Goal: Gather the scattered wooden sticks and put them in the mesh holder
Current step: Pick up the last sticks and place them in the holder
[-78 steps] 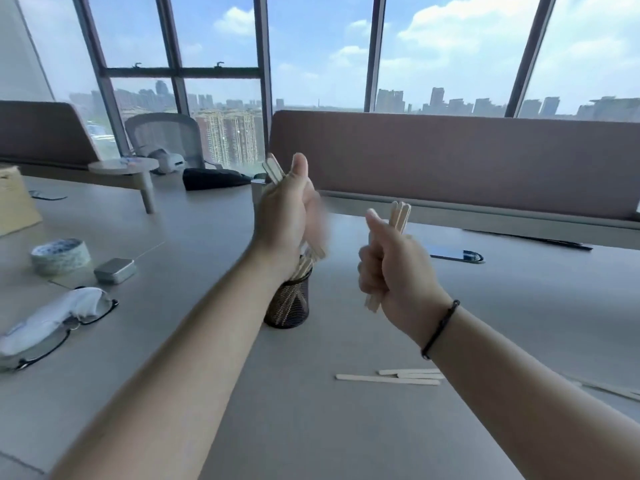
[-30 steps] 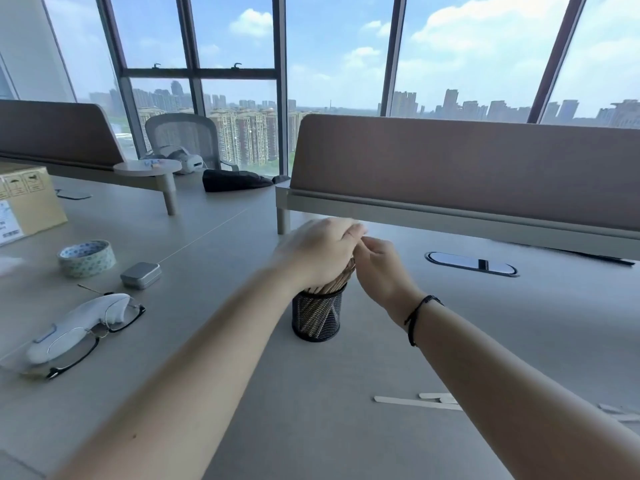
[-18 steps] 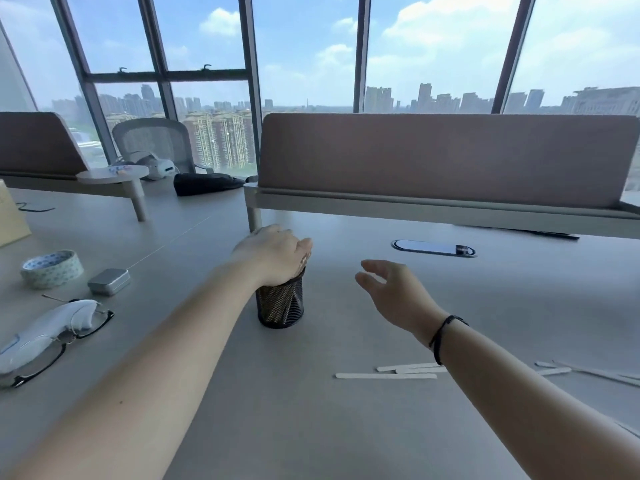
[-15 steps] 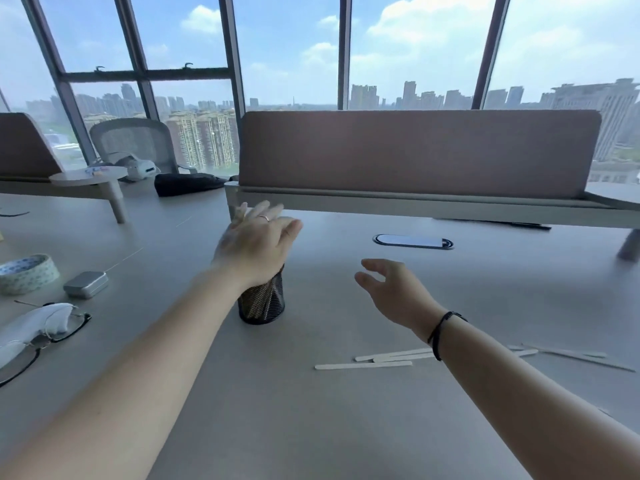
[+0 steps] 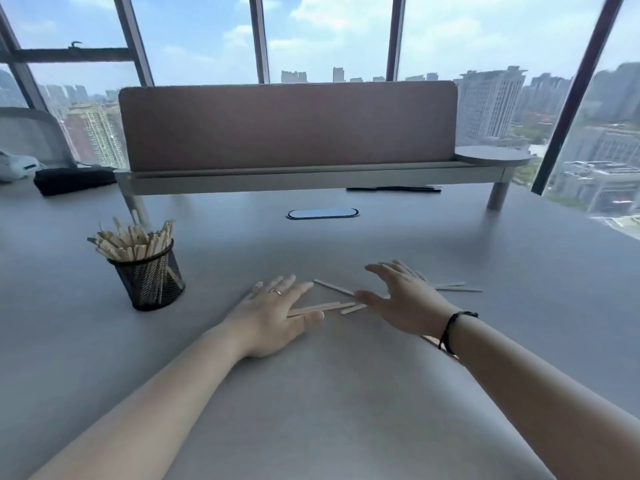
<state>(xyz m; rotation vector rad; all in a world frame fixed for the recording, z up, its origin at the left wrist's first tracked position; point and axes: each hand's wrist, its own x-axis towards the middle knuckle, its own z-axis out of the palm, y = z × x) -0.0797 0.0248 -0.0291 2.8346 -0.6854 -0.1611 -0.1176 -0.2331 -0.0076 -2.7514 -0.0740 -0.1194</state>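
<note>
The black mesh holder (image 5: 149,279) sits on the left side of the grey counter (image 5: 329,393) and it's packed with wooden sticks (image 5: 133,241), all standing on end and fanning out above the rim, some leaning left, some right. You can see more of them through the mesh lower down. The loose sticks are pale, flat and thin, kind of like coffee stirrers. A few (image 5: 323,307) lie on the counter between the two hands, and one longer one (image 5: 334,287) lies at an angle just behind those. A couple more (image 5: 457,288) lie off past the right hand. Left hand (image 5: 273,315) is flat-ish on the counter with fingers straight, fingertips on or right at the near sticks, ring on one finger, grip wide and holding nothing. Right hand (image 5: 403,299) is spread over the sticks too, fingers out, grip wide, nothing in it, black band (image 5: 453,329) at the wrist. The holder is well apart from both hands.
</note>
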